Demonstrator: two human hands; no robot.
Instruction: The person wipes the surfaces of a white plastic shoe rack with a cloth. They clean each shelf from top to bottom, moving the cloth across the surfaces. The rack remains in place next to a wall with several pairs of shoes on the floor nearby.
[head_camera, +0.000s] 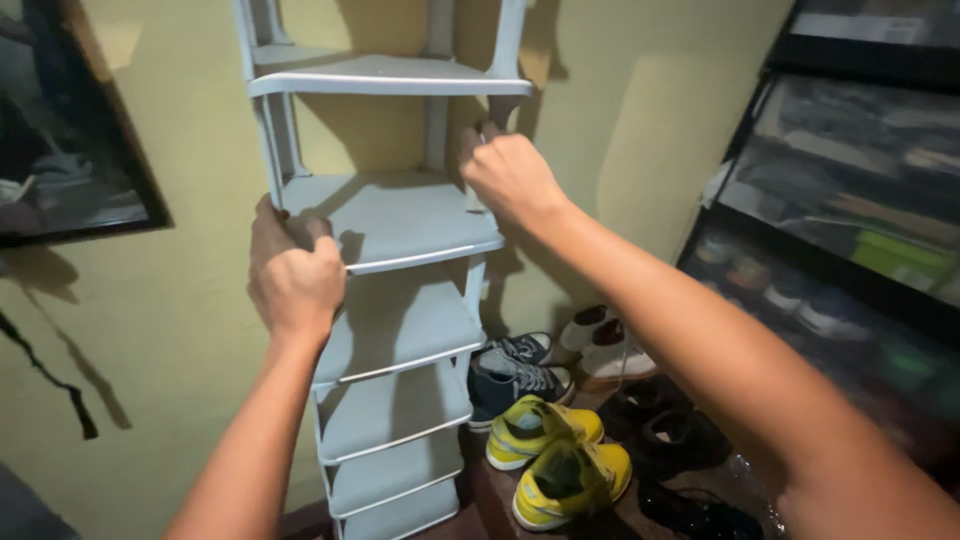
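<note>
A tall white plastic shelf rack (395, 215) with several empty tiers stands against a yellow wall. My left hand (293, 275) grips the front left corner of a middle tier, fingers wrapped over its edge. My right hand (508, 177) is closed around the rack's right rear upright post, just above that same tier. Both arms reach forward from the bottom of the head view.
Shoes lie on the floor right of the rack: a yellow pair (555, 455), dark blue sneakers (515, 375), white-and-brown shoes (605, 345) and black shoes (670, 430). A dark shelving unit (850, 200) with stored items stands at right. A dark framed picture (70, 130) hangs at left.
</note>
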